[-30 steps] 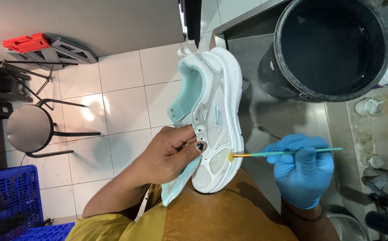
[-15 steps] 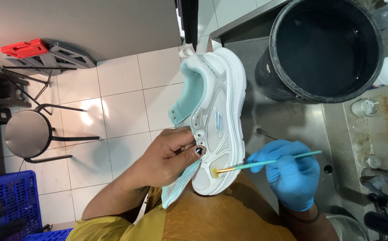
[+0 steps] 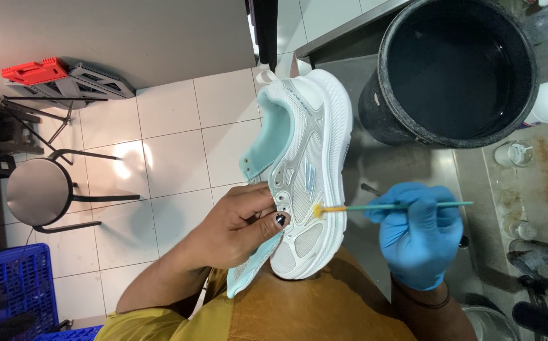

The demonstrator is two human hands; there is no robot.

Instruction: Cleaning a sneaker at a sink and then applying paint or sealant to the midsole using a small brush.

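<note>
My left hand (image 3: 239,227), bare, grips a white and pale-turquoise sports shoe (image 3: 302,151) by its laced upper, thumb pressed on the side. The shoe is held on its side over my lap, its sole facing right. My right hand (image 3: 418,233), in a blue glove, holds a thin turquoise-handled brush (image 3: 394,206) level. The brush's yellowish tip touches the shoe's side panel near my left thumb.
A large black bucket (image 3: 457,69) of dark liquid stands on the steel counter (image 3: 406,170) at upper right. Small jars (image 3: 513,153) and bottles line the right edge. A round metal stool (image 3: 37,192), a blue crate (image 3: 12,287) and a red-and-grey folded item (image 3: 62,76) are on the tiled floor to the left.
The brush tip slid from the shoe's toe end up to the middle of its side panel. My left hand keeps the same grip on the shoe.
</note>
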